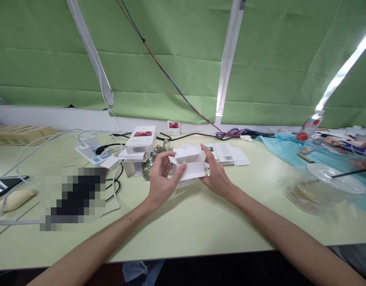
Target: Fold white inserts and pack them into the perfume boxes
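Note:
Between my two hands, over the middle of the table, is a small white cardboard box [193, 171] with its top flaps up and its inside showing. My left hand [163, 174] grips its left side, the thumb on the near flap. On the right side my right hand [215, 174] holds it, fingers along the edge. Just behind my left hand stand glass bottles [147, 167], partly hidden. A white box with a red picture [141, 139] rests on another open box [132, 167]. Flattened white boxes [227, 154] lie beyond my right hand.
A power strip [92, 153] with cables lies at the left, near a blurred-out dark object [78, 194]. At the right are a lidded plastic cup with a straw [322, 190], a bottle [309, 127] and blue plastic sheeting [278, 149]. Another person's hand shows at the right edge.

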{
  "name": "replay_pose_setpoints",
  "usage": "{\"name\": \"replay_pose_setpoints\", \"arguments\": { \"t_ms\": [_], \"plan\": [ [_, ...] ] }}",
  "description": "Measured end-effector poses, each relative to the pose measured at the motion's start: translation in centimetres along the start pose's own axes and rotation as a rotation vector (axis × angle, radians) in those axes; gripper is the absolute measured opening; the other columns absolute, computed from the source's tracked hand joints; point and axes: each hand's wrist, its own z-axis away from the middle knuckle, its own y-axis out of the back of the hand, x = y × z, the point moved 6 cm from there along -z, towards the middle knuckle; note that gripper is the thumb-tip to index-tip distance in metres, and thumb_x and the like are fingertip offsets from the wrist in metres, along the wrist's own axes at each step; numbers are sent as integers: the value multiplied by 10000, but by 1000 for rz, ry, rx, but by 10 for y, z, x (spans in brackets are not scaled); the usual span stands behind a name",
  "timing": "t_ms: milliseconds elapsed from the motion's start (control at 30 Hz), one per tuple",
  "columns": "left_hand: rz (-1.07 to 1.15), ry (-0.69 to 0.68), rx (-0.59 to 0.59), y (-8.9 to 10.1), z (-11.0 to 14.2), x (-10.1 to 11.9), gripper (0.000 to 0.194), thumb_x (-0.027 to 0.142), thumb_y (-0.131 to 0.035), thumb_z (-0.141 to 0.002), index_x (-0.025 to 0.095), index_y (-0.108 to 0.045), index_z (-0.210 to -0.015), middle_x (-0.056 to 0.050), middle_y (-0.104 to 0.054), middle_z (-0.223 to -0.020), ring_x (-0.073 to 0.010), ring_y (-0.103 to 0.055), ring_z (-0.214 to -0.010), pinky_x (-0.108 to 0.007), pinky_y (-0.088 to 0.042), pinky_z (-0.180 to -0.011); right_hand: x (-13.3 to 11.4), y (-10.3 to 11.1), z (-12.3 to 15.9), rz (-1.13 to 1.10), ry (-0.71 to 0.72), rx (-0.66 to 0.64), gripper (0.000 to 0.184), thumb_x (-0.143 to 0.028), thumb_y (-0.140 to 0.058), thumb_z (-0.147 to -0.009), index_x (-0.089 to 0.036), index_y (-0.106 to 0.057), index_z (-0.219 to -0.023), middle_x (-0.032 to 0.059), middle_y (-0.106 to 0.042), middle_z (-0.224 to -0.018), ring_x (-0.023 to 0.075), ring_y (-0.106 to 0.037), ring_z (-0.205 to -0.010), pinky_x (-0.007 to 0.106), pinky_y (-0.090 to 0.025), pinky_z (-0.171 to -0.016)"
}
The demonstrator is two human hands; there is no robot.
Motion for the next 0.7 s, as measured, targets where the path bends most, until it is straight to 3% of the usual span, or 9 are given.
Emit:
{"name": "replay_pose_setpoints", "arguments": {
  "t_ms": [100,267,533,700],
  "plan": [
    [24,34,2,1,-1,0,270,374,-691,-889,204,-567,-1058,32,-542,-731,-79,-527,-580,-175,-440,-501,0,0,1,5,18,12,789,-259,-560,-956,-223,-92,-1590,207,-532,-1447,243,-703,-1045,341,-602,-841],
    [9,81,-30,2,0,-1,283,449,-553,-965,193,-571,-1084,-7,-584,-825,-85,-485,-583,-198,-396,-498,1,1,0,-26,16,23,727,-304,-545,-972,-219,-147,-1574,192,-580,-1368,246,-699,-1001,356,-610,-799],
    [-78,110,-63,4,3,-10,425,492,-391,-1023,215,-533,-1311,-50,-629,-968,-126,-538,-704,-246,-445,-625,2,5,-1,-74,-18,76,623,-333,-545,-979,-242,-243,-1516,95,-678,-1065,189,-654,-798,340,-590,-727],
    [-62,210,-67,1,5,-18,447,501,-381,-1024,228,-492,-1360,-42,-626,-934,-149,-593,-783,-273,-502,-719,7,4,-1,-159,-129,97,557,-315,-554,-977,-269,-295,-1468,97,-693,-1135,154,-642,-750,305,-564,-683]
  ]
}}
